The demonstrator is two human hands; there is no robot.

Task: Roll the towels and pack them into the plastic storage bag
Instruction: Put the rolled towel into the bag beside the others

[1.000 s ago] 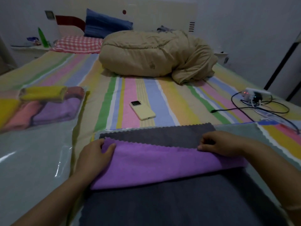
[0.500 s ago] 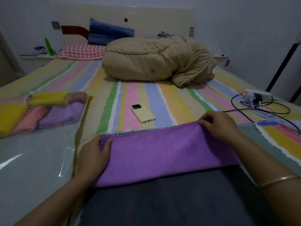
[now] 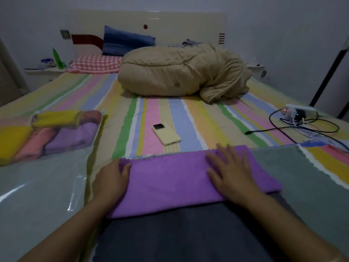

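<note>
A purple towel (image 3: 170, 178) lies folded into a long strip across a dark grey towel (image 3: 179, 235) on the bed. My left hand (image 3: 110, 181) rests at the strip's left end, thumb on top of the cloth. My right hand (image 3: 231, 171) lies flat with spread fingers on the strip's right part. A clear plastic storage bag (image 3: 37, 186) lies on the left. Inside its far end sit several rolled towels (image 3: 49, 133) in yellow, pink and purple.
A grey-green towel (image 3: 306, 182) lies spread on the right. A yellow phone (image 3: 167, 137) lies on the striped sheet beyond the towels. A power strip with cables (image 3: 302, 120) is at the right edge. A tan duvet bundle (image 3: 181, 72) fills the bed's far half.
The purple towel's folded edge went forward over the grey one, to the far edge. My right hand let go of that edge and now lies flat on the strip.
</note>
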